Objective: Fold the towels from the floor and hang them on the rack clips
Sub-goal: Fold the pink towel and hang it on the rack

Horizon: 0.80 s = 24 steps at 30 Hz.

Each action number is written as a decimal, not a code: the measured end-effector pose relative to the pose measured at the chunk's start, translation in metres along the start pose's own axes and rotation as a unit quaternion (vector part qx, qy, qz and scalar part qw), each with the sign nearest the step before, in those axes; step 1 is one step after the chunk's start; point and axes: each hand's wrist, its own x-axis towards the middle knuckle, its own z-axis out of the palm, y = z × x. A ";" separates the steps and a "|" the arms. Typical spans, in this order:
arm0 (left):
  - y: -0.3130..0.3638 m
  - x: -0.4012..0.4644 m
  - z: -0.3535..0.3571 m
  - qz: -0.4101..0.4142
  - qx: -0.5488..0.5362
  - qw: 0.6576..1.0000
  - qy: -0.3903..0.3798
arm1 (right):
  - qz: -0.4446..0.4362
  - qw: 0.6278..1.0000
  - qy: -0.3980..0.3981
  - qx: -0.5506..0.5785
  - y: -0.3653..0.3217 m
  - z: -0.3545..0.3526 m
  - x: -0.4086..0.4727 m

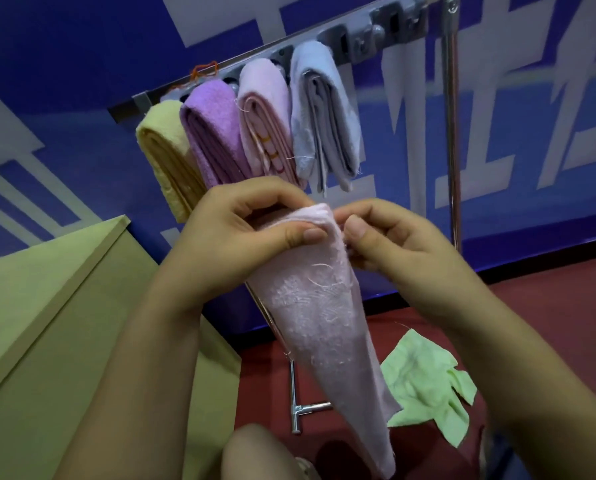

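Note:
A folded pale pink towel (324, 327) hangs down from both my hands in the middle of the view. My left hand (241, 237) pinches its top edge from the left, and my right hand (393, 237) pinches the same edge from the right. Above, the grey clip rail of the rack (359, 36) holds several folded towels: yellow (166, 157), purple (213, 129), pink (265, 116) and light blue-grey (324, 109). The clips (376, 36) to the right of them hold nothing. A crumpled light green towel (428, 386) lies on the red floor.
A chrome rack upright (454, 133) stands at the right, and a chrome foot joint (300, 407) rests on the red floor (549, 323). A beige cabinet (47, 323) fills the left. A blue wall with white lettering is behind. My knee (255, 452) shows at the bottom.

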 end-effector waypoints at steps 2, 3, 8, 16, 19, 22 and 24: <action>-0.001 0.003 0.001 -0.009 -0.032 0.999 0.003 | 0.054 0.997 -0.043 -0.046 0.017 -0.010 -0.007; -0.002 0.005 0.001 -0.014 -0.046 0.999 0.008 | 0.078 0.992 -0.060 -0.077 0.026 -0.014 -0.011; -0.008 0.011 -0.006 -0.023 -0.086 0.996 0.026 | 0.139 0.980 -0.017 -0.145 0.060 -0.022 -0.024; -0.012 0.010 -0.020 -0.021 -0.102 0.993 0.062 | 0.051 0.975 0.070 -0.204 0.058 -0.024 -0.020; -0.012 0.013 -0.027 -0.018 -0.083 0.994 0.068 | 0.025 0.971 0.063 -0.229 0.065 -0.020 -0.022; -0.014 0.018 -0.032 -0.020 -0.063 0.995 0.075 | 0.018 0.972 0.070 -0.222 0.072 -0.018 -0.024; -0.015 0.022 -0.034 -0.029 -0.061 0.994 0.087 | 0.011 0.974 0.076 -0.215 0.074 -0.017 -0.022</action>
